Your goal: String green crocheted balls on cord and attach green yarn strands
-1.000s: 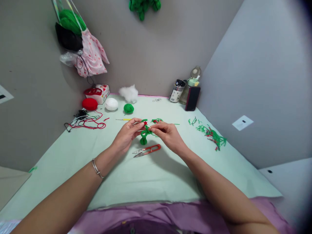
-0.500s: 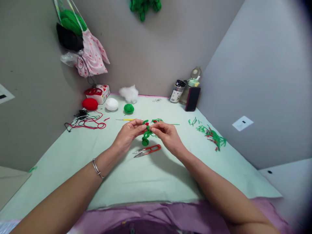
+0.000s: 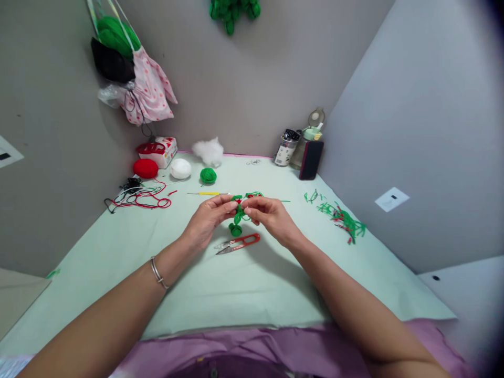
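Between my two hands is a small green crocheted piece [image 3: 238, 214] with a bit of red near its top; a rounded green end hangs below. My left hand [image 3: 210, 218] pinches it from the left, and a metal bangle circles that wrist. From the right, my right hand [image 3: 271, 218] pinches the same piece with thumb and forefinger. My fingers hide part of it. Just below lie thread snips [image 3: 246, 241] with orange-red handles, blades pointing left. A yellow-handled crochet hook [image 3: 208, 193] rests behind my left hand. More green and red yarn work [image 3: 255, 194] shows behind my right fingers.
Balls of red [image 3: 145, 168], white [image 3: 180, 169] and green yarn [image 3: 208, 176] sit at the back left, near white stuffing [image 3: 210, 152]. Tangled yarn [image 3: 142, 198] lies left, yarn scraps [image 3: 342, 221] right. A phone [image 3: 311, 160] leans by a pen holder [image 3: 286, 148].
The crocheted piece has shifted and turned slightly between my fingers, its rounded end now a little different in shape. Both hands stay in nearly the same place.
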Tool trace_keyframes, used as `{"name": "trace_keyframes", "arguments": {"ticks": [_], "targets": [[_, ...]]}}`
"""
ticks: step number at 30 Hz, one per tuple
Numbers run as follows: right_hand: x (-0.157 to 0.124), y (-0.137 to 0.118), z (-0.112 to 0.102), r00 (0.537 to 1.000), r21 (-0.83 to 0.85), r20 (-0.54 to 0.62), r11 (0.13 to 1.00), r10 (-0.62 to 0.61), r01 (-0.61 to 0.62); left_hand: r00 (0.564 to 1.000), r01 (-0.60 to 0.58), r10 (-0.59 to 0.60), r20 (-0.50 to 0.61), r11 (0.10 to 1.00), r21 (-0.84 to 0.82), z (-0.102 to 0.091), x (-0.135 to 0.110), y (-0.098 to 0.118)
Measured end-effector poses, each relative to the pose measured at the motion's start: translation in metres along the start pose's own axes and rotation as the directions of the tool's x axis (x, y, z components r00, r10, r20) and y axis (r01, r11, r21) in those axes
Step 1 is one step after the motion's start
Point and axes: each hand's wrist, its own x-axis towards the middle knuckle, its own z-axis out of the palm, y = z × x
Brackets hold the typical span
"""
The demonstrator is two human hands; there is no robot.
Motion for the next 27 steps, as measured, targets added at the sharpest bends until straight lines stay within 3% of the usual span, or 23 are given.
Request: {"name": "trace_keyframes", "arguments": {"ticks": [6,10,17,20,23,27], "targets": [[0.000,0.002,0.002,0.999,0.103,-0.009,0.994,0.037,-0.036,0.998,-0.034,0.023,0.062,0.983,0.179,-0.001,0.001,-0.005],[0.002,0.000,0.001,0.999,0.102,0.036,0.994,0.030,-0.033,0.996,-0.027,0.014,0.084,0.986,0.164,-0.001,0.001,-0.009],[0.003,-0.007,-0.011,0.995,-0.028,-0.100,0.999,-0.023,0.021,0.989,0.036,-0.062,0.133,0.982,0.186,-0.001,0.000,-0.006],[0.002,-0.008,-0.011,1.000,-0.028,-0.009,1.000,-0.009,0.009,0.970,0.068,-0.121,0.211,0.967,0.244,-0.001,-0.001,-0.007],[0.002,-0.008,-0.012,0.996,0.003,0.092,1.000,0.022,-0.023,0.965,0.101,-0.158,0.211,0.961,0.257,-0.002,0.000,-0.008],[0.002,-0.006,-0.011,0.993,0.043,0.111,0.998,0.049,-0.054,0.955,0.139,-0.188,0.230,0.967,0.215,-0.004,0.001,-0.010]]}}
